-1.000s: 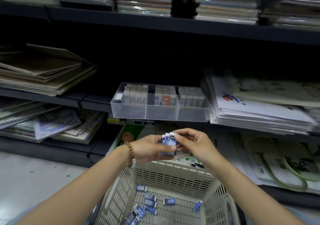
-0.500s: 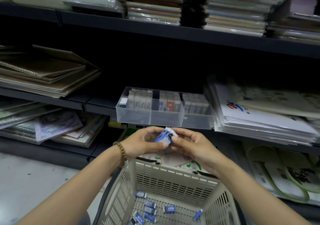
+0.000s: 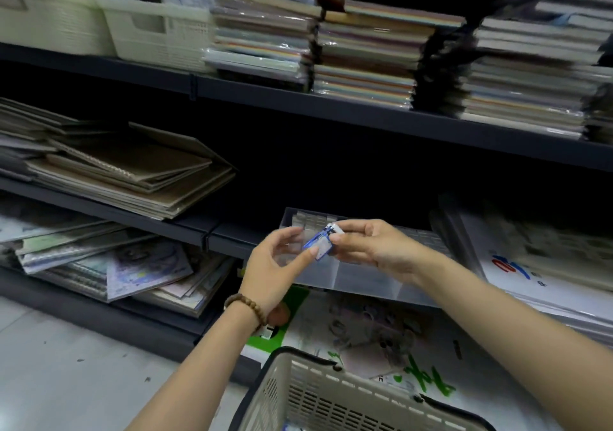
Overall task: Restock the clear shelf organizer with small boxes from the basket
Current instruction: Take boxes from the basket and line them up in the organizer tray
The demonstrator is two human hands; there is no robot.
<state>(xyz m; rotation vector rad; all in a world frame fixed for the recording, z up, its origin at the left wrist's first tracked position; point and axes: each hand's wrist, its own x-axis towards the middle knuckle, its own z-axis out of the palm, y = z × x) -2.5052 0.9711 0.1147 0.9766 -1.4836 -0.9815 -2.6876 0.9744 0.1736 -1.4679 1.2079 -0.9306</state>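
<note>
- The right hand (image 3: 374, 248) pinches a small cluster of blue-and-white boxes (image 3: 320, 243) between thumb and fingertips. Motion blur merges them, so I cannot count them.
- The left hand (image 3: 275, 264) is loosely spread. Its thumb tip touches the lower end of the cluster, and the other fingers are raised clear of it.
- A beaded bracelet (image 3: 245, 304) circles the left wrist.
- The cluster is held in the air, in front of the clear shelf organizer (image 3: 348, 274) and just above its front wall.
- The organizer sits on the middle shelf (image 3: 232, 235). Two dividers show through its front wall, which makes three sections.
- Rows of pale boxes stand at the back of the organizer, blurred and partly hidden by both hands. The number in each section cannot be told.
- One basket (image 3: 331, 381) sits below the hands, cut off by the bottom edge, with almost all of its inside out of view.
- Kraft-covered notebooks (image 3: 132, 178) are heaped to the left on the middle shelf.
- A stack of white printed sheets (image 3: 530, 281) lies to the right, cut off by the frame edge.
- Two cream lattice bins (image 3: 159, 29) stand on the top shelf beside several stacks of wrapped paper pads (image 3: 365, 65), all smeared by blur.
</note>
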